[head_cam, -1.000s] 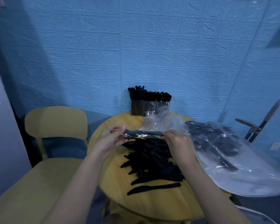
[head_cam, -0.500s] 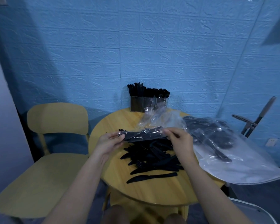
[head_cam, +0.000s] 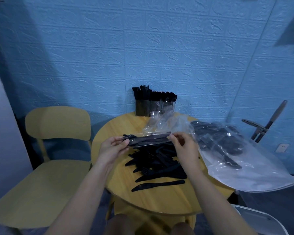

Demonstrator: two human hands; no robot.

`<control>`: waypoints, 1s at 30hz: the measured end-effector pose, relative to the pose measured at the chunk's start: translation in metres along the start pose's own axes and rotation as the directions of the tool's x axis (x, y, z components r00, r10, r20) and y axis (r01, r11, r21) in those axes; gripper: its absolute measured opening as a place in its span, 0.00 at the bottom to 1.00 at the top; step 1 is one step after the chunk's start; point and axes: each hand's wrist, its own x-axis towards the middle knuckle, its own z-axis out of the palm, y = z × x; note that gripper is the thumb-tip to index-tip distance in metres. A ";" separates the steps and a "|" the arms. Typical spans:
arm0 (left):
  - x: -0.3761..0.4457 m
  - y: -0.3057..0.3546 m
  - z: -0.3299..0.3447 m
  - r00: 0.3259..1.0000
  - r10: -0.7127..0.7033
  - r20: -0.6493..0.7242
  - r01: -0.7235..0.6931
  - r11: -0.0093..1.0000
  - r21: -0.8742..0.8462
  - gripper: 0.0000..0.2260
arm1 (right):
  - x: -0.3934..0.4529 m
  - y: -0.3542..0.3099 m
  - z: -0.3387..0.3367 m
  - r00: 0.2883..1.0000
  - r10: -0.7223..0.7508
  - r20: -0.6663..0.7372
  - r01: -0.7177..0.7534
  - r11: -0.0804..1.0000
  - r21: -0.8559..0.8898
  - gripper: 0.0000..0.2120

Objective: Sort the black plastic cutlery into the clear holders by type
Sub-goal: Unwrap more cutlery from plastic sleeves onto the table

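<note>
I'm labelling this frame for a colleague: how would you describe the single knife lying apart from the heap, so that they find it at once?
Start at the round yellow table and find the pile of black cutlery in its middle. Just nearer the person than that pile lies the lone knife, flat on bare wood. Unlike its neighbours, it overlaps nothing and is the piece closest to the table's near edge.

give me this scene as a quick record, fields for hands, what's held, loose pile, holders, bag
left hand: pinches left end of wrapped cutlery packet
right hand: pinches packet's right end
packet: held level above the pile
loose pile: black knives and forks on round table
clear holders: far table edge, already stocked
big plastic bag: right of pile, more cutlery inside
</note>
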 end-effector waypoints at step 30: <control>0.030 0.006 0.010 0.996 0.086 -0.021 -0.083 0.989 0.119 0.02 | 0.019 0.016 0.006 0.900 0.368 0.234 -0.428 0.646 0.632 0.08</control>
